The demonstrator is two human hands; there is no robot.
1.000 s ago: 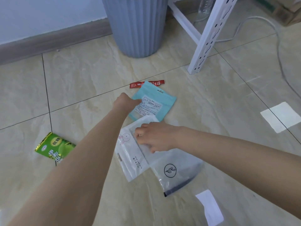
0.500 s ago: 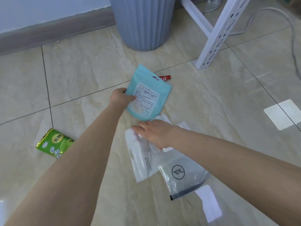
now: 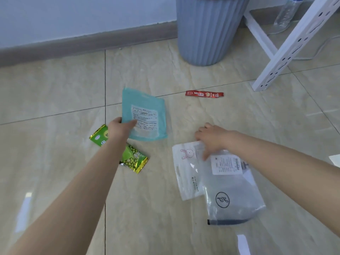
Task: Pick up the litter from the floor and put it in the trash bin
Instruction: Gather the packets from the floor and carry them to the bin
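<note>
The left hand [image 3: 119,128], now lifted and gripping the flat teal plastic pouch [image 3: 145,115], has swung toward the frame's left above the green snack packet [image 3: 135,159], while the open right hand [image 3: 211,138] presses the white rabbit-printed bag [image 3: 185,170], so nothing has reached the ribbed grey trash bin [image 3: 206,30] yet.

Your left hand [image 3: 119,127] grips teal pouch [image 3: 145,115] above floor; your right hand [image 3: 211,138] presses white bunny bag [image 3: 185,166]; grey bin [image 3: 207,30] beyond.

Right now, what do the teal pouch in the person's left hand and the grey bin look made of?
The teal pouch looks like matte plastic film with a printed white label; it bends where the left hand pinches it. The trash bin looks like rigid moulded plastic, grey-blue, with vertical ribs and a dull sheen.
</note>
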